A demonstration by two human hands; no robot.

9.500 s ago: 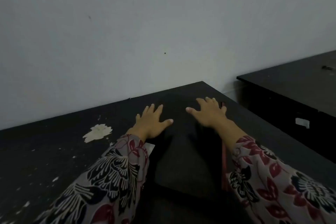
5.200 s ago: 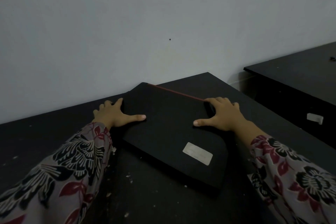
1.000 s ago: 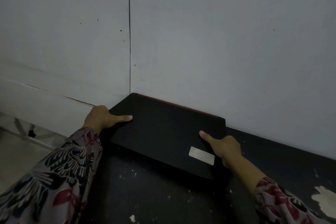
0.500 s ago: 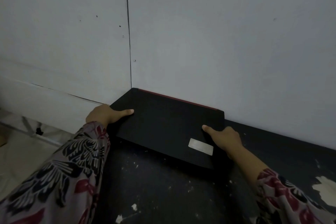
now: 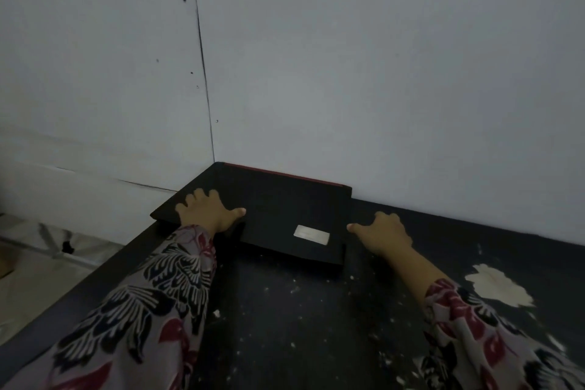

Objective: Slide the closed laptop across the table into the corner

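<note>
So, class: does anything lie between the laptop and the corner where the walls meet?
Nothing visible does. The laptop already sits with its back edge along the wall and its far corner in the corner, the left hand resting flat on it.

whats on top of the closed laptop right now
The left hand rests flat on the laptop lid, beside a silver sticker. The lid beneath the palm is hidden.

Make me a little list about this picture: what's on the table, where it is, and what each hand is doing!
thing: closed black laptop with a red back edge and a silver sticker
where: far corner of the black table, back edge along the wall
left hand: flat on the laptop's left part, fingers spread
right hand: on the table beside the laptop's right edge
table marks: white chipped patch, small specks
</note>
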